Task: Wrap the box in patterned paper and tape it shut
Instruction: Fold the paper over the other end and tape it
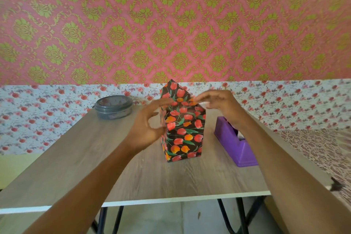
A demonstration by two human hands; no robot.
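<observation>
Box point(183, 131) between left grip point(146, 129), right grip point(218, 100)

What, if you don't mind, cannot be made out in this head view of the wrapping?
Head view throughout.
Box: entirely covered by the patterned paper.
Right hand fingertips: motion-blurred, so any tape there is unclear.
Tape dispenser roll: hidden behind the right forearm.
Grey container contents: too dim through its lid.
Paper's left edge: covered by the left hand.
</observation>
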